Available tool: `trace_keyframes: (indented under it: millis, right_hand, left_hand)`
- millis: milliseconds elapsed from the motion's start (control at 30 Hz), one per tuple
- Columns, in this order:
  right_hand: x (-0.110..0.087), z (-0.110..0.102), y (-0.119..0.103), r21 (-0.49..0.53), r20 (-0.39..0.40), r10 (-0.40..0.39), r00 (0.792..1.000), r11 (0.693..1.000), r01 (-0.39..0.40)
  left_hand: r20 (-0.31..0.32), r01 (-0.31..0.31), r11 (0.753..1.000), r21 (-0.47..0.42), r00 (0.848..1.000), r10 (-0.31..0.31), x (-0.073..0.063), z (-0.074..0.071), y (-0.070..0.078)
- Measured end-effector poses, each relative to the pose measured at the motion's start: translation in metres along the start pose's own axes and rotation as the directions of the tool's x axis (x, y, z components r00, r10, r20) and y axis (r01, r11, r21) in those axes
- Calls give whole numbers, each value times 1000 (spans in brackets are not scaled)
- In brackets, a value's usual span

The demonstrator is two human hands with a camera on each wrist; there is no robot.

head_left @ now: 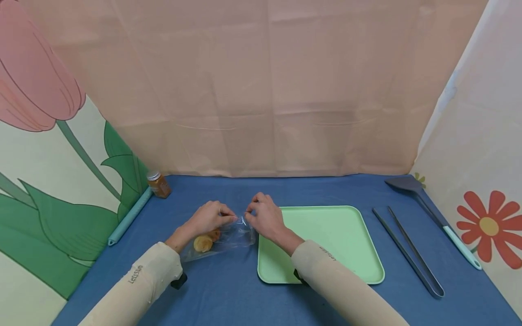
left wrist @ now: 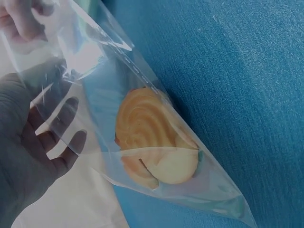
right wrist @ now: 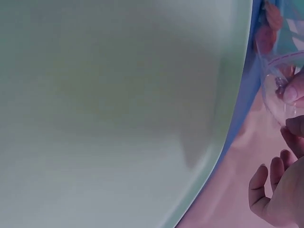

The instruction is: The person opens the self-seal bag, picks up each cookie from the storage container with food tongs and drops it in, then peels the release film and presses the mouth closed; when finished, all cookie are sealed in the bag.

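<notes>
1. The left hand (head_left: pixel 210 216) and right hand (head_left: pixel 267 217) each pinch the clear bag (head_left: pixel 236 240) between their fingers, seemingly working at its mouth.
2. The bag, with cookies (left wrist: pixel 137 123) inside, is just left of the green tray (head_left: pixel 326 244) on the tabletop (head_left: pixel 228 294).
3. The next move likely calls for steady fingers on thin film.
4. A lidded jar (head_left: pixel 159 184), far left, holds something brownish.

A creased tan sheet (head_left: pixel 261 90) hangs behind the blue tabletop (head_left: pixel 220 290), the left wall (head_left: pixel 24 149) showing a pink tulip (head_left: pixel 36 68), the right wall (head_left: pixel 481 136) a red flower (head_left: pixel 475 206).
</notes>
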State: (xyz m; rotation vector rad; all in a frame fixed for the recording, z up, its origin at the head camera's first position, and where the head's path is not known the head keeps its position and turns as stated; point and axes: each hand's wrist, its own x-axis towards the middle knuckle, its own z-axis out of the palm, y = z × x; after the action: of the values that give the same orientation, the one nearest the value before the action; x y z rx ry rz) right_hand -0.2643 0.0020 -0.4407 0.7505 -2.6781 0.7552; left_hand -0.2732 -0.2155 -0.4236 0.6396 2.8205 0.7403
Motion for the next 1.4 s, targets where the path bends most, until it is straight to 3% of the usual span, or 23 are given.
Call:
trace_keyframes:
  millis: [533, 800, 1067, 1400]
  right_hand:
    - [-4, -3, 3, 29, -2, -53, 999, 998, 53]
    - [-5, 0, 7, 33, -48, -22, 999, 999, 23]
    - [-9, -2, 3, 31, -79, 62, 995, 998, -60]
    - [-8, -1, -1, -26, -129, 58, 990, 998, -62]
  left_hand:
    - [-3, -16, 1000, -23, 1000, 16, 2, 2, -1]
    - [-6, -12, 999, -31, 1000, 11, 2, 2, -1]
    - [-9, -14, 999, -37, 1000, 14, 3, 1, -2]
    - [-9, -12, 1000, -24, 1000, 12, 2, 1, -1]
